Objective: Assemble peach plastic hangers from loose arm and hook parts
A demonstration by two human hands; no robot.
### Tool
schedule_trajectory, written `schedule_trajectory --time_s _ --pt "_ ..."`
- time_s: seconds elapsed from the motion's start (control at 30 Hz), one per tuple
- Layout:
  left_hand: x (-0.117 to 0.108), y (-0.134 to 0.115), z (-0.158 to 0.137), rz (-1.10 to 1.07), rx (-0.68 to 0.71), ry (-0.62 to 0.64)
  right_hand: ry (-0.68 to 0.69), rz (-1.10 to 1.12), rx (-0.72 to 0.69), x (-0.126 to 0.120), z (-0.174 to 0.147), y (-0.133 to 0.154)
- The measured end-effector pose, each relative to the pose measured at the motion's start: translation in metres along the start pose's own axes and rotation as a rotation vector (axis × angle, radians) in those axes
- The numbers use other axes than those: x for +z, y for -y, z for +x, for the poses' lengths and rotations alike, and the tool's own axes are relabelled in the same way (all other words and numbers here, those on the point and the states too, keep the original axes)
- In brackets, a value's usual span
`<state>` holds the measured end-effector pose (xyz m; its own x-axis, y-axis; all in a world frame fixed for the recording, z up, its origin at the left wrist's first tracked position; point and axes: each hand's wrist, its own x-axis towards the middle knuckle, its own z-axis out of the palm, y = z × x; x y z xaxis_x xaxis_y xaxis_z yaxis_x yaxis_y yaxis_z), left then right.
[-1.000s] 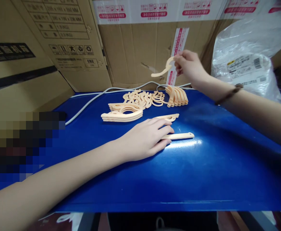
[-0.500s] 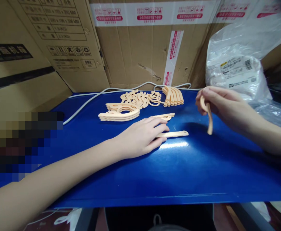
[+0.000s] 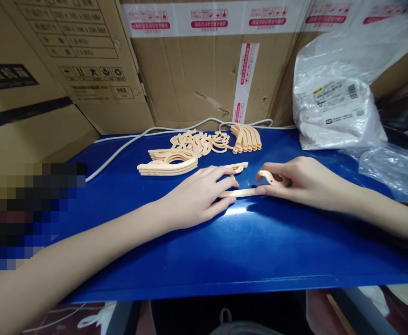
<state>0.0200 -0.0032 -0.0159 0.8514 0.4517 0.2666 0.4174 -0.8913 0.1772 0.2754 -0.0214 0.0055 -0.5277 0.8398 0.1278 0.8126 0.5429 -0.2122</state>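
Observation:
On the blue table my left hand (image 3: 204,197) is closed over one end of a cream plastic hanger arm (image 3: 243,192), pinning it low. My right hand (image 3: 304,181) holds a second curved hanger piece (image 3: 268,177) in curled fingers, most of it hidden. Its thumb and fingertips touch the right end of the hanger arm. Just beyond the left fingers lies another cream hanger arm (image 3: 240,166), partly covered. A stack of hanger arms (image 3: 169,168) sits behind my left hand.
At the back are a loose heap of cream hooks (image 3: 197,142) and a row of curved arms (image 3: 247,138). A white cable (image 3: 120,151) runs along cardboard boxes (image 3: 190,74). Clear plastic bags (image 3: 336,107) stand at the right; the table's front edge (image 3: 224,293) is near me.
My right hand has come left and down with its curved piece, reaching the end of the hanger arm under my left hand. The left hand keeps its hold; the view shifted slightly.

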Motion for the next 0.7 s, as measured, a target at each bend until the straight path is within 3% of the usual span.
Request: schedule_trajectory --time_s 0.23,0.7 --pt "0.0005 -0.0005 0.0020 0.027 -0.003 0.017 0.061 -0.104 -0.001 0.0041 0.0000 -0.0039" --pt "-0.0002 -0.0012 0.0012 0.021 -0.073 -0.004 0.088 0.033 -0.054 0.0090 0.0033 -0.0021"
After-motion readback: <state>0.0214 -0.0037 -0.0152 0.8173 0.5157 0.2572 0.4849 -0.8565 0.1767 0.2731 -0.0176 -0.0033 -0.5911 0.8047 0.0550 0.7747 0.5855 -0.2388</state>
